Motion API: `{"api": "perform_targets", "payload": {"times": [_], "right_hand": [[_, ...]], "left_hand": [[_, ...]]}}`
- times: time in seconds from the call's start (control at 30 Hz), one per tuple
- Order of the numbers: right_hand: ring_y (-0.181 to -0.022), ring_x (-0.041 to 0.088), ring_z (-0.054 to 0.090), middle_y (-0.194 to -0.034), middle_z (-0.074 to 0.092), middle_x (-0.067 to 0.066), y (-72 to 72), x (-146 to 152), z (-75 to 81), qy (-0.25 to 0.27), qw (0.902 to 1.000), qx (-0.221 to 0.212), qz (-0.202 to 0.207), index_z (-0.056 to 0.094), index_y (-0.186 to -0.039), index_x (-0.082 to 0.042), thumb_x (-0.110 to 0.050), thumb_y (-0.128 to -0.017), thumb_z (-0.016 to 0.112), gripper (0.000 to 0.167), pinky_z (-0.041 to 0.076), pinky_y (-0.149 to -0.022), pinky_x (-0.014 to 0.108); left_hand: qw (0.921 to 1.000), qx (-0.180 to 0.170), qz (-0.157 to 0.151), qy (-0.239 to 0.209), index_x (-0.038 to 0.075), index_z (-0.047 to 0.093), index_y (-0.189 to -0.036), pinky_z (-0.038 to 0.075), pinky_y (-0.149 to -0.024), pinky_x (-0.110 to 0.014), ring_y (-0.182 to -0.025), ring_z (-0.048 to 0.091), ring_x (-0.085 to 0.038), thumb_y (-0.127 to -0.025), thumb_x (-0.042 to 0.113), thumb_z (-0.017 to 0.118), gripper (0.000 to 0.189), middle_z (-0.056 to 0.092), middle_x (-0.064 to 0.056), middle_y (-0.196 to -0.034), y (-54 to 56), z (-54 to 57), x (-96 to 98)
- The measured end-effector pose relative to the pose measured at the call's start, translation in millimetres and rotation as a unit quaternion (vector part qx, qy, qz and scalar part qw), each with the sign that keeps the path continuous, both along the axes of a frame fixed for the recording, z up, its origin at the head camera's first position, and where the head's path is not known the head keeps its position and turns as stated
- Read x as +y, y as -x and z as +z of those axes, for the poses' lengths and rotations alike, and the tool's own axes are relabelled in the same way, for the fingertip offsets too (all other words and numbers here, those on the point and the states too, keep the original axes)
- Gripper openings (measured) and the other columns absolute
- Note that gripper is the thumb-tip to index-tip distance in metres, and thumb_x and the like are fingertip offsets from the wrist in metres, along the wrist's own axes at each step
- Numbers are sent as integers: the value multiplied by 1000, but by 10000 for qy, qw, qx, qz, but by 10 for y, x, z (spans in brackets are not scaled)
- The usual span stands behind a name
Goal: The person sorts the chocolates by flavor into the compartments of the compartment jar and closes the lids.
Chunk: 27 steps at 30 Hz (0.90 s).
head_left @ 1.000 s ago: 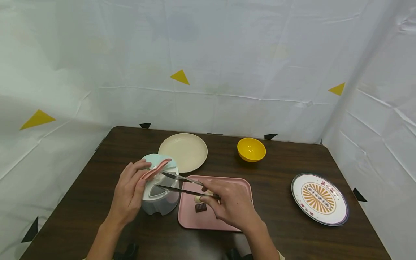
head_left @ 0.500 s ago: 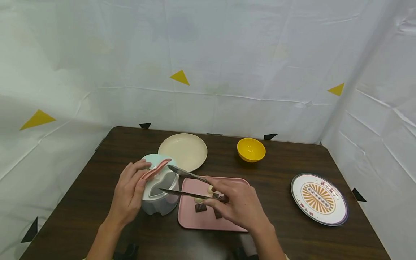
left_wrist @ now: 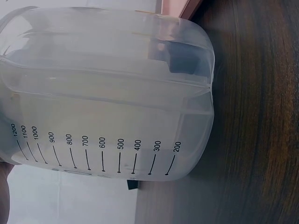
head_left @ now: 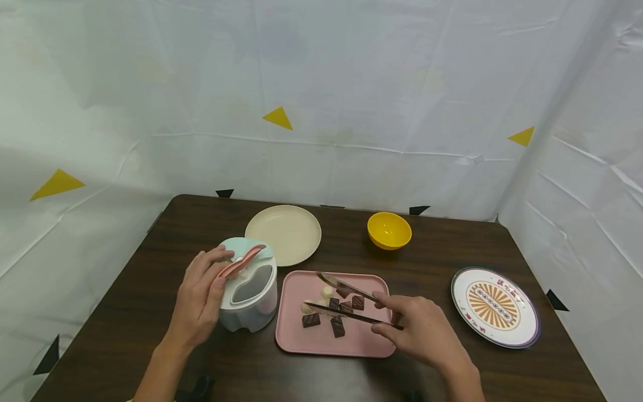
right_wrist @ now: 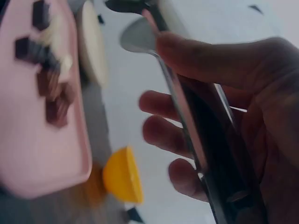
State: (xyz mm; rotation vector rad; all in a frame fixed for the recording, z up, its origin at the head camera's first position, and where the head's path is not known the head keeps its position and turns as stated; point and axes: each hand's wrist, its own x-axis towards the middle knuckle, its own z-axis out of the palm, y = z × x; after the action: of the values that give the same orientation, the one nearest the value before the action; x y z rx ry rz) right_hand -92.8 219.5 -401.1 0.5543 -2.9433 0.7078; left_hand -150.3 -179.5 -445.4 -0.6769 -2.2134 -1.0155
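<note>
Head view: a person reaches in from the near side of a dark desk [head_left: 150,268].
Left hand [head_left: 201,293]: thumb and fingers pinching the pink flap [head_left: 243,263] atop a clear jar [head_left: 251,318].
Jar: upright, on the left, just beside the tray.
Right hand [head_left: 424,329]: fingers curled round metal tongs [head_left: 361,317], whose arms stand apart above the tray.
Pink tray [head_left: 301,341]: near middle, carrying brown blocks [head_left: 311,320] and pale lumps [head_left: 326,292].
Far side: cream plate [head_left: 283,234], with a yellow bowl [head_left: 389,231] to its right.
Right side: patterned plate [head_left: 494,308], well apart from the tray.
</note>
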Motion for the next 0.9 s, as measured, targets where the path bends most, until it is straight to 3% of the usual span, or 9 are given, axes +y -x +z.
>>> {"api": "perform_targets", "payload": {"times": [0.2, 0.53, 0.9], "right_hand": [[-52, -3, 44, -70, 56, -26, -75, 234, -141, -294, 9970, -712, -62, 73, -117, -24, -36, -77, 82, 43, 36, -49, 22], [-57, -3, 42, -79, 63, -24, -99, 340, -304, -464, 9959, -772, 1, 74, -116, -27, -39, -76, 81, 42, 35, -51, 22], [-54, -3, 40, -75, 59, -27, -92, 297, -369, -598, 9956, -709, -92, 75, -114, -30, -38, -77, 81, 38, 32, -49, 23]], "left_hand": [[10000, -1, 1, -9, 8, 69, -109, 17, -115, -50, -131, 46, -32, -96, 15, 45, 27, 59, -10, -129, -5, 4, 4], [10000, 72, -22, -30, 7, 68, -109, 17, -116, -49, -131, 46, -32, -96, 14, 45, 28, 59, -10, -129, -2, -5, 1], [10000, 38, -8, -57, 7, 69, -109, 17, -116, -49, -131, 46, -32, -96, 14, 45, 28, 59, -9, -129, -6, -5, 7]]}}
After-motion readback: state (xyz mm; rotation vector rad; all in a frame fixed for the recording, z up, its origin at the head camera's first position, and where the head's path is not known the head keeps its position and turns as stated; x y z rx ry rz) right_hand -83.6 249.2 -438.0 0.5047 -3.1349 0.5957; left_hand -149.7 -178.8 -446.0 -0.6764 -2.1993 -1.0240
